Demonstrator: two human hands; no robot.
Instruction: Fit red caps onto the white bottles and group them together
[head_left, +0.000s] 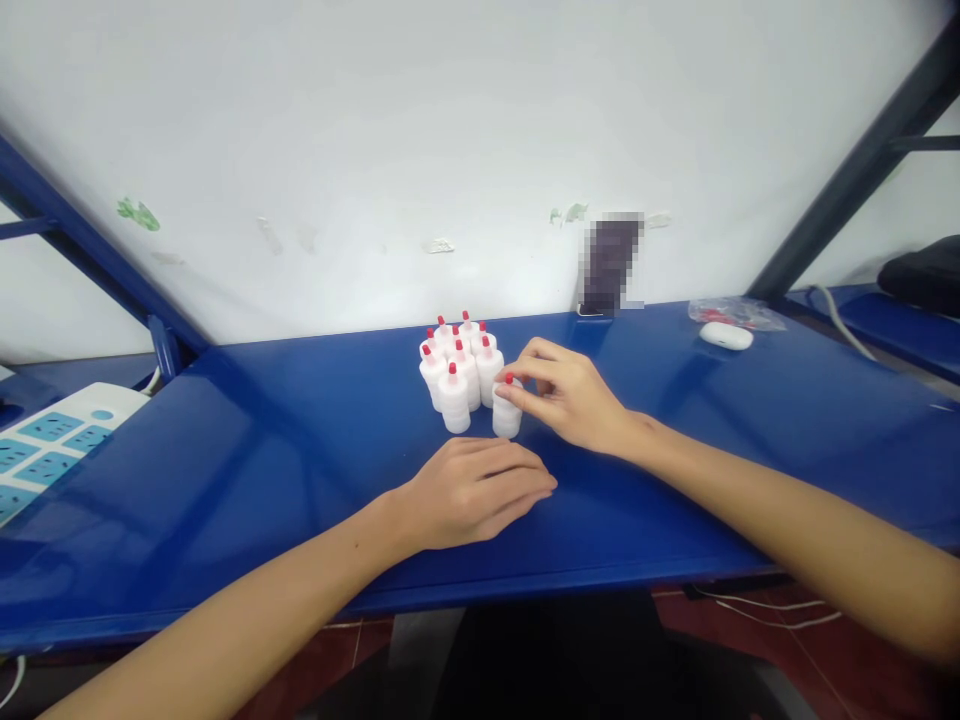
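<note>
Several small white bottles with red caps [457,365] stand bunched together on the blue table [262,470]. My right hand [570,395] pinches the frontmost right bottle [507,408] near its red cap, holding it upright on the table beside the group. My left hand [480,490] lies flat on the table just in front of the bottles, palm down, fingers stretched out and together, holding nothing.
A white power strip with light blue sockets [52,445] lies at the far left. A white earbud case [725,335] and a clear plastic bag [735,312] sit at the back right. A white wall rises behind the table, with dark frame bars on both sides.
</note>
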